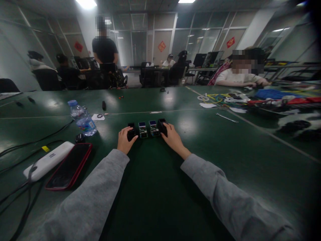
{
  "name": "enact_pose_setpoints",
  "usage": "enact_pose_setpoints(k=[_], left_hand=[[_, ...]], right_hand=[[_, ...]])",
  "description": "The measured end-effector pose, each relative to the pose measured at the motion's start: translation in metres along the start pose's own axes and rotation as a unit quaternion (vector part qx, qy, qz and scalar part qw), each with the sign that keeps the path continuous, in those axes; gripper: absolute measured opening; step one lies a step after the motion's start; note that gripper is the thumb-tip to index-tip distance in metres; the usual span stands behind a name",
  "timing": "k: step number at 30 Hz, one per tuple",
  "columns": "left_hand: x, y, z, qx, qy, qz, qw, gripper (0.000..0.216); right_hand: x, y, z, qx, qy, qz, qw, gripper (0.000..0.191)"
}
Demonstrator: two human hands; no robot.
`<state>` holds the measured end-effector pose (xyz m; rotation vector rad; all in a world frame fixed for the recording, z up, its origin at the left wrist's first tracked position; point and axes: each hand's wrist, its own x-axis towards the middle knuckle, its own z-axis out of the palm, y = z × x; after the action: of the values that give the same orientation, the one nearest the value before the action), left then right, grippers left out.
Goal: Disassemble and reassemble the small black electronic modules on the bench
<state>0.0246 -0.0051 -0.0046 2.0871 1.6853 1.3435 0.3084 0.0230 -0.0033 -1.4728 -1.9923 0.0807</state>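
A short row of small blocks lies on the green table (pixel 155 187) ahead of me. My left hand (pixel 124 140) is curled around the black block (pixel 131 133) at the row's left end. My right hand (pixel 172 138) grips the black block (pixel 162 127) at the right end. Between them sit two small modules with bluish tops: the left module (pixel 142 129) and the right module (pixel 153 128). Both arms are in grey sleeves.
A water bottle (pixel 82 117), a white power bank (pixel 48 160) with cables and a red-cased phone (pixel 69 166) lie at the left. Wires, tools and parts (pixel 250 98) clutter the right, where a person sits. Other people and chairs fill the back.
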Motion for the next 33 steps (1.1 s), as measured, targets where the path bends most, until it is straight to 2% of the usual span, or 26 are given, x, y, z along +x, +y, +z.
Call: enact_pose_setpoints(k=[10, 17, 33], left_hand=[[-0.0008, 0.0015, -0.0019, 0.002, -0.008, -0.004, 1.000, 0.046], [0.0000, -0.0015, -0.0003, 0.004, 0.000, 0.012, 1.000, 0.047], [-0.0005, -0.0037, 0.0009, 0.003, 0.007, 0.012, 1.000, 0.049]], right_hand=[[0.0006, 0.0006, 0.0022, 0.003, 0.013, -0.005, 1.000, 0.051], [0.0001, -0.0008, 0.0013, 0.013, 0.038, -0.001, 0.999, 0.058], [0.0004, -0.0045, -0.0026, 0.015, 0.031, 0.003, 0.999, 0.052]])
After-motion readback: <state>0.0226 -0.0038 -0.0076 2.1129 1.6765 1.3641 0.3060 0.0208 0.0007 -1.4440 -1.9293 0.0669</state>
